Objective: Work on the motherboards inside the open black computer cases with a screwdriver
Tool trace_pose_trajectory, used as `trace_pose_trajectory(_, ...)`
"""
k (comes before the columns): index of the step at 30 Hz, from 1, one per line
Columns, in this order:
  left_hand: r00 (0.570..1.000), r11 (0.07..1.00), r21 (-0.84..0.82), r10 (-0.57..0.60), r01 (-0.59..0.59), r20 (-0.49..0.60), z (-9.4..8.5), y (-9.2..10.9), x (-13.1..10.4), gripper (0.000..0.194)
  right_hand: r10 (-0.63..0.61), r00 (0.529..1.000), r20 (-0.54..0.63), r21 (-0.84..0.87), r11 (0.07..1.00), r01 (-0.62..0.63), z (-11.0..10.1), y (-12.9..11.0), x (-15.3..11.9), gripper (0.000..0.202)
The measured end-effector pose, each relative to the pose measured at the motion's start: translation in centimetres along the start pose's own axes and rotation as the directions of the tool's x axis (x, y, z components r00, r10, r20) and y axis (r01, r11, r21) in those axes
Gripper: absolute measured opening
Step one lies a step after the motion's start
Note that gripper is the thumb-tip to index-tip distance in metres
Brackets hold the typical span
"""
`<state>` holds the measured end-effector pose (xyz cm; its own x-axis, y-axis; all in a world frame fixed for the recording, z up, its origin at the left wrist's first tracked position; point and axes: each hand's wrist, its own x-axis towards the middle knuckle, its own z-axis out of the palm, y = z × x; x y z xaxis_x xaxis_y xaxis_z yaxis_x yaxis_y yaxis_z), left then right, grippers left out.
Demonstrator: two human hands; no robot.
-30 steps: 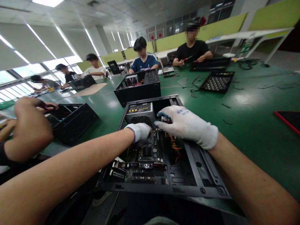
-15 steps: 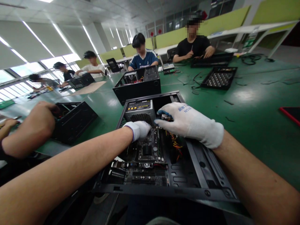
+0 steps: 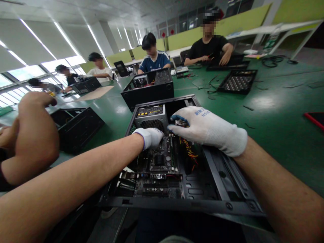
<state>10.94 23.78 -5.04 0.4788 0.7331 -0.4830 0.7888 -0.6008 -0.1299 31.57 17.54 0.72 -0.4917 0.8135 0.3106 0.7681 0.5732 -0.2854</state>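
An open black computer case (image 3: 177,204) lies in front of me, with a motherboard (image 3: 158,162) inside. My left hand (image 3: 152,137), in a white glove, reaches in at the board's far edge beside the power supply (image 3: 150,114). Its fingers are bent down, and their tips are hidden. My right hand (image 3: 202,126), gloved in white with blue fingertips, is curled around a connector (image 3: 181,123) with a row of metal pins, right of the power supply. Yellow, red and black cables (image 3: 188,152) run below that hand.
Another open case (image 3: 149,91) stands just beyond mine. A neighbour's arm (image 3: 37,128) and a black case (image 3: 81,130) are at left. A black tray (image 3: 238,81), loose cables and a red-edged object (image 3: 314,120) lie on the right. Several people sit around the green table (image 3: 273,135).
My right hand has shifted slightly right, while my left hand stays at the board's far edge. The neighbour's arm at left has risen. The view has moved a little.
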Motion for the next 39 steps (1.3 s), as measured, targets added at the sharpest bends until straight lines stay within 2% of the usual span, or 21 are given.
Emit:
trace_pose_trajectory(5, 0.999, 0.999, 0.054, -0.009, 0.008, 0.031, -0.2, 0.4, -0.3, 0.061, 0.001, 1.0, -0.002, 0.007, 1.0, 0.0, 0.0, 0.0, 0.0, 0.047)
trace_pose_trajectory(11, 0.998, 0.998, 0.055, 0.002, -0.006, 0.058, -0.4, 0.7, -0.1, 0.052, -0.01, 1.0, 0.01, -0.009, 1.0, 0.01, 0.1, 0.1, 0.0, 0.047)
trace_pose_trajectory(17, 0.997, 0.998, 0.059, 0.01, -0.014, 0.07, -0.3, 0.9, 0.0, 0.052, 0.005, 1.0, 0.007, -0.023, 1.0, -0.005, 0.1, 0.1, 0.0, 0.048)
trace_pose_trajectory(26, 0.997, 0.998, 0.06, -0.034, 0.029, 0.073, -1.2, 1.3, -1.1, 0.069, -0.009, 1.0, -0.025, 0.027, 1.0, 0.009, 0.0, 0.0, -0.1, 0.046)
trace_pose_trajectory(30, 0.999, 0.998, -0.042, -0.05, 0.049, -0.015, -1.6, 1.3, -1.7, 0.078, -0.01, 0.998, -0.068, 0.085, 0.996, 0.016, -0.4, -0.2, -0.1, 0.041)
trace_pose_trajectory(33, 0.996, 0.993, -0.109, -0.046, 0.038, -0.072, -2.1, 1.4, -2.3, 0.058, 0.031, 0.989, -0.146, 0.141, 0.99, -0.01, -0.6, -0.3, -0.2, 0.038)
trace_pose_trajectory(36, 0.99, 0.988, -0.156, -0.017, -0.005, -0.141, -3.0, 1.5, -3.3, 0.041, 0.132, 0.961, -0.242, 0.245, 0.967, -0.071, -0.7, 0.1, -0.8, 0.044)
trace_pose_trajectory(39, 0.965, 0.979, -0.198, 0.0, -0.054, -0.261, -3.9, 1.8, -5.1, 0.044, 0.292, 0.915, -0.279, 0.397, 0.902, -0.167, -0.4, 0.9, -2.6, 0.059)
